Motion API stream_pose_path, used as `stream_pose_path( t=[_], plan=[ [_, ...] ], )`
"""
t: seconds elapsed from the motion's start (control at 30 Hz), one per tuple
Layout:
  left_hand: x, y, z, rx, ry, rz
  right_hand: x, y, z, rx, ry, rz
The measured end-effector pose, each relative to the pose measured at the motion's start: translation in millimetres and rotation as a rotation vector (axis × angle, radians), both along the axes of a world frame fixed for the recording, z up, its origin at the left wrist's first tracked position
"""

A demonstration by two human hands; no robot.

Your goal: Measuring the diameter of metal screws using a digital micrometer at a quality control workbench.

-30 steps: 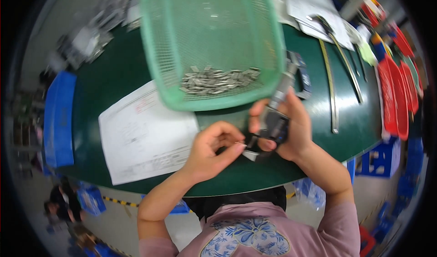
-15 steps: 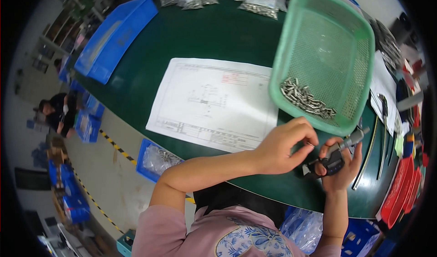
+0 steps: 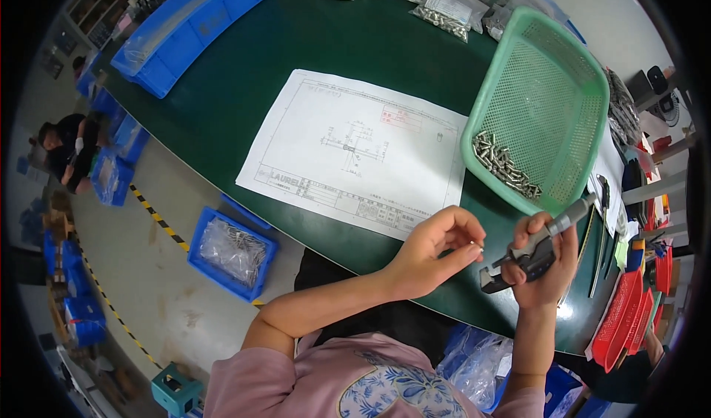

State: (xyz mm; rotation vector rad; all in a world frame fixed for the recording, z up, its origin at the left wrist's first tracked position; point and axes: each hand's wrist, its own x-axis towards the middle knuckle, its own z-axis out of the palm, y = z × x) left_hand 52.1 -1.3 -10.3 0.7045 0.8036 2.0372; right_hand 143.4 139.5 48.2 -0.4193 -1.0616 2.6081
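Since half a second ago the left hand (image 3: 433, 251) has drawn back from the micrometer (image 3: 535, 249), leaving a gap where it had overlapped the right hand (image 3: 544, 270); the view has also swung left, so the drawing (image 3: 355, 151) now lies nearer the middle.

Nearest, the left hand is pinched narrow, thumb and forefinger closed on a small metal pin (image 3: 478, 247), only its tip showing. Just beside it, apart, the right hand is wrapped around the micrometer's dark frame, with the silver-grey thimble pointing up and right past the fingers and the open jaw of the frame facing the pin. Both hands hover over the near edge of the green table (image 3: 244, 84).

Beyond the hands lies the white drawing, flat on the table. To its right sits a green mesh basket (image 3: 563, 70), tilted in view, with a row of metal pins (image 3: 503, 166) gathered along its near wall. Long thin tools (image 3: 601, 225) lie at the right of the basket, and red trays (image 3: 629, 314) stand at the table's right edge.

Farther off, clear bags of parts (image 3: 444, 7) lie at the far edge, and a blue bin (image 3: 192, 25) sits at far left. On the floor at left stands a blue crate (image 3: 231, 251) of bagged parts.
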Motion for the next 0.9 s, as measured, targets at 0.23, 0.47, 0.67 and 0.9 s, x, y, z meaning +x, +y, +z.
stream_pose_path(
  t=[0.23, 0.47, 0.67, 0.9],
  plan=[
    [7, -21, 2, 0.051, 0.557, 0.174, -2, -23, -4, 0.694, -0.332, 0.073],
    [16, -17, 16, 0.183, 0.362, 0.275, -1, -49, 2, 1.067, -0.263, 0.202],
    [-2, -14, -6, 0.237, -0.224, 0.451, -4, -60, -9, 1.066, -0.186, 0.208],
    [-11, -10, 7, 0.429, -0.257, 0.294, 2, -61, -3, 1.17, 0.081, 0.084]
  ],
)
